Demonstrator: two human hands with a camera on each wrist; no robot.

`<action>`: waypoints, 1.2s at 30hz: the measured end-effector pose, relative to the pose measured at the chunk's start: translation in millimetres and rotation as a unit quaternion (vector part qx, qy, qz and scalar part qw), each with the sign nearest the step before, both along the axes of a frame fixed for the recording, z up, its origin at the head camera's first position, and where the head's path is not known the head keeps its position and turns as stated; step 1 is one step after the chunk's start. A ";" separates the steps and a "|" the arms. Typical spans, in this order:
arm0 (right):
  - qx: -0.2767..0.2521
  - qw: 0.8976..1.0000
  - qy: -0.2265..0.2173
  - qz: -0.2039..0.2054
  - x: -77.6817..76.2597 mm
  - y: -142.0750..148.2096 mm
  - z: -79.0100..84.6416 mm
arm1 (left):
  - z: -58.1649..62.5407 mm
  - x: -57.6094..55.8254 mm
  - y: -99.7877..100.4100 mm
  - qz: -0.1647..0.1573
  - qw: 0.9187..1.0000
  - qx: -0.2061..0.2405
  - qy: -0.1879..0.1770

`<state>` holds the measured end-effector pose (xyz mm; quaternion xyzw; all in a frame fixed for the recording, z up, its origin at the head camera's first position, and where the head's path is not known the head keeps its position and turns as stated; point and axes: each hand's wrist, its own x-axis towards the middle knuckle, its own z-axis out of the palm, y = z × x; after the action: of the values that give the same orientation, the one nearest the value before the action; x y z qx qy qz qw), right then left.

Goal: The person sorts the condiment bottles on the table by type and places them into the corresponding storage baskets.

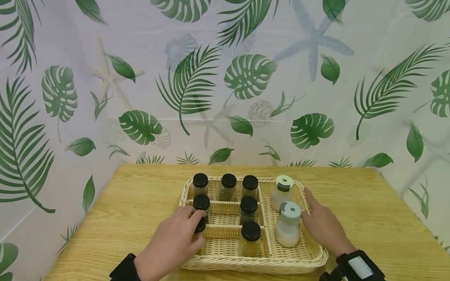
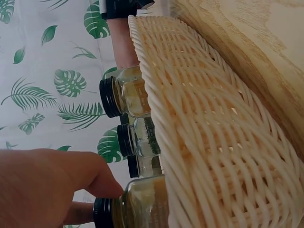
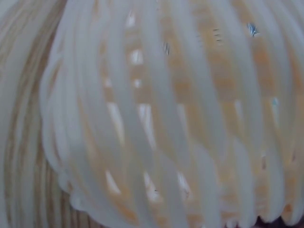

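A wicker basket (image 1: pixel 250 264) with woven dividers stands on the table and holds several glass jars with black lids. At its front left corner my left hand (image 1: pixel 173 242) pinches the lid of a spice jar (image 2: pixel 145 204) between thumb and fingers; the jar sits inside the basket, partly hidden by the hand in the head view. My right hand (image 1: pixel 324 226) grips the basket's right rim. Beside it, in the long right compartment, stand two pale shaker bottles (image 1: pixel 288 225). In the right wrist view the basket's weave (image 3: pixel 190 118) fills most of the picture, blurred.
More black-lidded jars stand in the left compartments, among them a yellow-filled jar (image 1: pixel 250 240) at the front. The wooden table (image 1: pixel 141 191) reaches back to a leaf-patterned cloth (image 1: pixel 210 136) that hangs behind and along both sides.
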<state>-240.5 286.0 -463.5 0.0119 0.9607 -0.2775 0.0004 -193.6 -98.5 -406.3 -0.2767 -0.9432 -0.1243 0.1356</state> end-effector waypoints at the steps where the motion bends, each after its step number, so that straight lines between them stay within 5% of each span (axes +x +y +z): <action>1: 0.000 1.000 -0.001 0.000 -0.3 -0.1 0.2 | -0.2 -0.1 -0.3 -0.002 1.000 -0.001 0.003; 13: -0.001 1.000 -0.005 -0.004 0.3 -1.2 -0.9 | -6.2 1.2 -3.8 0.018 0.999 0.028 -0.006; 20: 0.003 1.000 -0.003 -0.003 -0.5 -1.3 0.3 | -5.6 -12.9 -20.0 0.100 0.989 0.107 -0.005; 25: 0.004 1.000 -0.014 -0.005 -0.3 -0.8 3.0 | -16.8 -28.6 -31.4 0.153 0.980 0.099 -0.081; 29: 0.003 1.000 -0.020 -0.009 -0.9 -1.2 4.0 | -29.3 -35.1 -33.4 0.148 0.976 0.088 -0.132; 36: 0.000 1.000 -0.013 -0.007 -1.6 0.4 2.6 | -46.3 -37.6 -28.9 0.120 0.981 0.103 -0.108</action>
<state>-242.1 286.4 -460.9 0.0225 0.9606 -0.2770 0.0104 -231.2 -127.4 -452.6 -0.1306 -0.9608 -0.2327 0.0747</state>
